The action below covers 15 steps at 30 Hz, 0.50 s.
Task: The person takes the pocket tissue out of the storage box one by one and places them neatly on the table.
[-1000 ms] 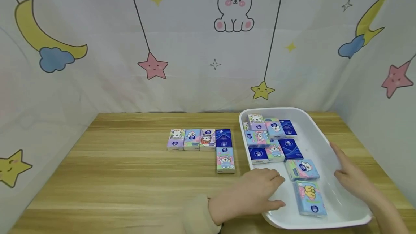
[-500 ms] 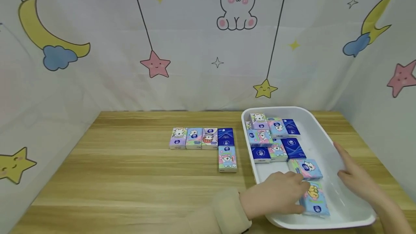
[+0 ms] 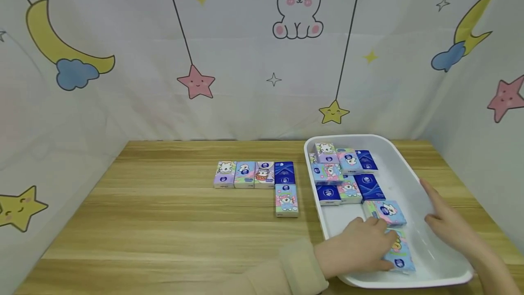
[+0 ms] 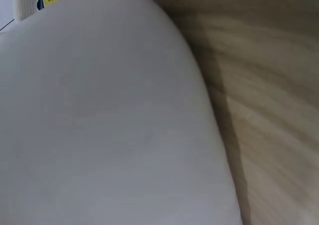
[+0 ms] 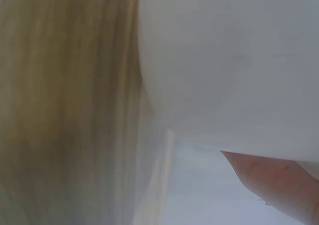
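Wood table (image 3: 163, 217): near tissue pack (image 3: 404, 258) now reached by left hand (image 3: 362, 246).
No lift evident, left pinch can't be told; tray (image 3: 409, 283) gripped by right hand (image 3: 453, 226).

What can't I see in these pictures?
Head view: part of the yellow-printed pack, under the left hand.
Head view: fine print on the dark-blue pack on the table, too small.
Left wrist view: inside of the tray, hidden by its wall.
Right wrist view: part of a finger, behind the tray.
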Available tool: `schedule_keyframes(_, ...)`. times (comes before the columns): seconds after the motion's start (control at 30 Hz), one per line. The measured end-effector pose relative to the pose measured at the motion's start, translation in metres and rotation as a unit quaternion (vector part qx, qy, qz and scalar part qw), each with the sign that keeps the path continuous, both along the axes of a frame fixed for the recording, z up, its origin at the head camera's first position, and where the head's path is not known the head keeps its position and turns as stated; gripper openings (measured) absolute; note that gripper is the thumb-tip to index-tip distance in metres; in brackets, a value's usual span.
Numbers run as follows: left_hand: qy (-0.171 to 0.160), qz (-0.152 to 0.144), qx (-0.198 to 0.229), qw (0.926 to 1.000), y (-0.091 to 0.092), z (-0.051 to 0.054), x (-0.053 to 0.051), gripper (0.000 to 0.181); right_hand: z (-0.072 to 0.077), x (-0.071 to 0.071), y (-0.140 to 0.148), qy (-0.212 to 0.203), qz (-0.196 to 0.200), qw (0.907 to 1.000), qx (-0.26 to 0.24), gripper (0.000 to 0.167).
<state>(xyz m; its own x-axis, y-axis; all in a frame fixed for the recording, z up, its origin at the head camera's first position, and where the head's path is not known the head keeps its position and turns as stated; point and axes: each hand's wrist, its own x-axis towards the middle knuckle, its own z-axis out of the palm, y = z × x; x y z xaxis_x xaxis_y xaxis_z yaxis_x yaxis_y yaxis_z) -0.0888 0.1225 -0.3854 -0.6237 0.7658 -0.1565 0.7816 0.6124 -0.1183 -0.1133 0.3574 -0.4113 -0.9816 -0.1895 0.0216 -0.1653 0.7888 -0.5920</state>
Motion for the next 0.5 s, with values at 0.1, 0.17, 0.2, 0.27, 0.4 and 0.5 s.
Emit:
schedule_keyframes(0.1, 0.004, 0.003, 0.001, 1.0, 0.0019, -0.0013, -0.0001, 0.056, -0.0001, -0.0004, 0.0002, 0.003, -0.001, 1.0, 0.003, 0.085)
schedule_keyframes(0.17, 0.013, 0.003, 0.0, 0.9999, 0.0026, -0.0017, 0.0005, 0.056, 0.0002, -0.0006, 0.0, 0.002, -0.003, 1.0, 0.004, 0.085)
schedule_keyframes(0.2, 0.016, 0.003, 0.0, 0.9999, 0.0029, -0.0022, 0.0008, 0.057, 0.0001, -0.0006, -0.0003, 0.003, -0.004, 1.0, 0.002, 0.085)
schedule_keyframes(0.27, 0.021, 0.001, -0.002, 0.9998, 0.0035, -0.0033, 0.0015, 0.06, 0.0001, -0.0004, -0.0007, 0.001, -0.006, 1.0, -0.003, 0.085)
schedule_keyframes(0.4, 0.011, -0.005, -0.005, 0.9999, 0.0058, -0.0051, 0.0024, 0.066, -0.0008, 0.0003, -0.0006, 0.004, -0.006, 0.9999, -0.01, 0.084)
schedule_keyframes(0.5, 0.0, -0.008, -0.001, 1.0, 0.0074, -0.0058, 0.003, 0.068, -0.0021, 0.0004, 0.0002, 0.012, -0.003, 0.9999, -0.002, 0.084)
